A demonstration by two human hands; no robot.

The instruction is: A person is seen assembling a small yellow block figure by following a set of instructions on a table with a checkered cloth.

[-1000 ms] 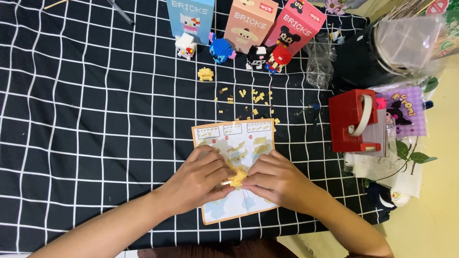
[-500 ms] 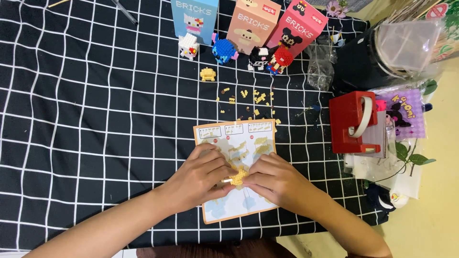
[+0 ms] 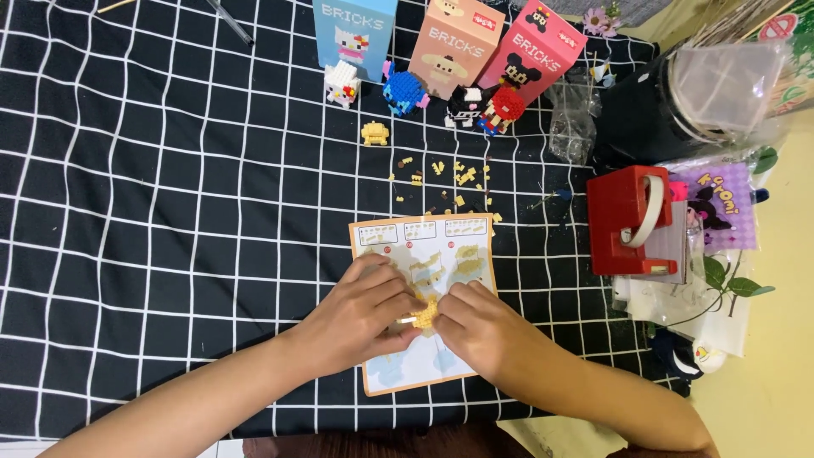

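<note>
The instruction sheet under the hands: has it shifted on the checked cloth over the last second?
No. The instruction sheet keeps its place below the loose yellow bricks and left of the red tape dispenser.

The hands (image 3: 424, 318) cover most of the small yellow brick piece (image 3: 425, 315) and the instruction sheet's (image 3: 424, 246) middle, while both forearms run off the bottom edge
</note>
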